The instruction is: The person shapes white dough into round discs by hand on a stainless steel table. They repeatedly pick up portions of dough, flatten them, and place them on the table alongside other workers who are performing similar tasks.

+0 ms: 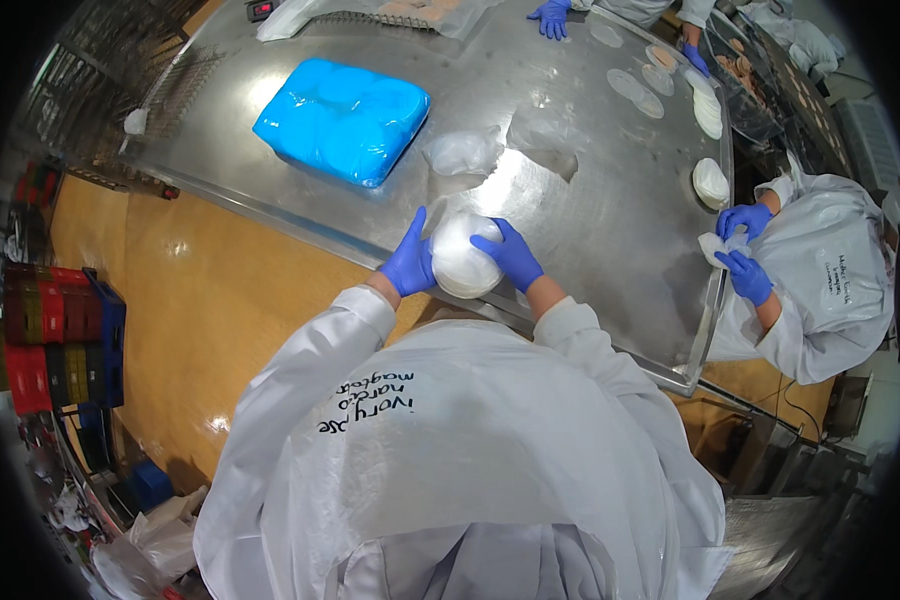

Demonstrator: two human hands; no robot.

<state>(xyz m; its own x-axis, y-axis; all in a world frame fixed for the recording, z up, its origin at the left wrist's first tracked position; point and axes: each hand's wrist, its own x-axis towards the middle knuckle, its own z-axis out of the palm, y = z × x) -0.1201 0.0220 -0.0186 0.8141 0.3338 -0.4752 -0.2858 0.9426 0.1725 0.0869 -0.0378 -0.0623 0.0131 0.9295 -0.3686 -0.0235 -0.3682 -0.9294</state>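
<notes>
Between my two blue-gloved hands, at the near edge of the metal table point(620, 290), is a stack of thin, round, white sheets point(465, 265). My left hand point(408, 260) grips its left side, thumb pointing up and away from me. My right hand point(513, 256) curls over the right side with its fingers on the top face. Just beyond the stack lie two clumps of crumpled clear plastic film point(465, 152). A large package wrapped in bright blue film point(345, 120) rests on the table to the far left of my hands.
At the right, a co-worker's gloved hands point(748, 255) handle white sheets near another round white stack point(710, 184). Clear discs point(625, 85) and pinkish round patties point(660, 57) lie far right, near another person's gloved hands. Red and black crates point(55, 345) stand at left; a wire rack point(110, 110) adjoins the table.
</notes>
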